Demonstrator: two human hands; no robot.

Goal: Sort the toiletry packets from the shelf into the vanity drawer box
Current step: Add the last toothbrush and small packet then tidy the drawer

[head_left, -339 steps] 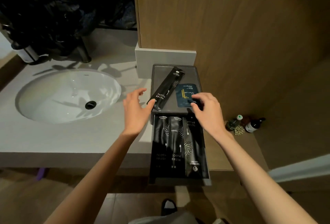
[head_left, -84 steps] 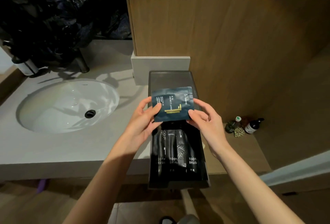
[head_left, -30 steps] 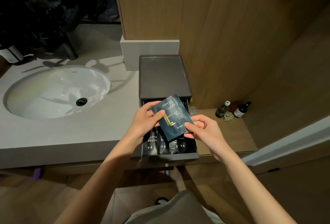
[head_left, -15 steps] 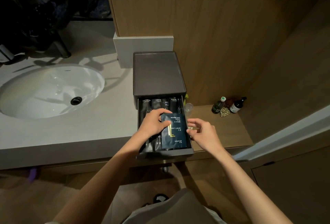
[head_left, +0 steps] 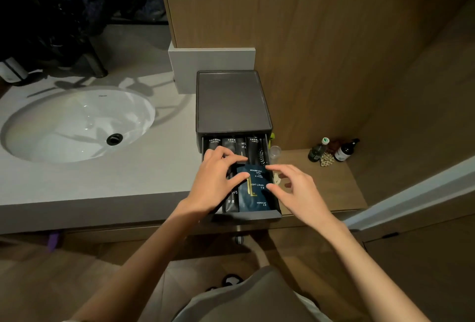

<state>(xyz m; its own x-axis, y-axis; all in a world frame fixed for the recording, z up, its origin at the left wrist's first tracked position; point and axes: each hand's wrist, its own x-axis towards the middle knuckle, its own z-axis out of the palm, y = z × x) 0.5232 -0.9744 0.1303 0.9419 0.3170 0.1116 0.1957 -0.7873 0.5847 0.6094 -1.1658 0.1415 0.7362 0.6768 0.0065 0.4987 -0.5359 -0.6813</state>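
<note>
The dark grey drawer box (head_left: 232,102) stands on the counter's right end with its drawer (head_left: 246,215) pulled out toward me. Several black toothbrush packets (head_left: 253,149) lie side by side in the drawer. A dark blue shower cap packet (head_left: 257,192) lies flat on top of them at the drawer's front right. My left hand (head_left: 217,177) hovers over the drawer's left half, its spread fingertips touching the blue packet's left edge. My right hand (head_left: 298,190) is at the packet's right edge, fingers apart and touching it. The box's top tray holds nothing.
A white sink (head_left: 77,123) is set into the grey counter (head_left: 144,175) to the left, with a dark tap (head_left: 95,59) behind it. A lower wooden shelf (head_left: 329,188) on the right holds a clear cup (head_left: 275,152) and two small bottles (head_left: 318,150). A wooden wall panel rises behind.
Both hands carried the blue packet from the box's top down into the drawer and laid it flat on the black packets. In the last half second my fingers loosened at its edges.
</note>
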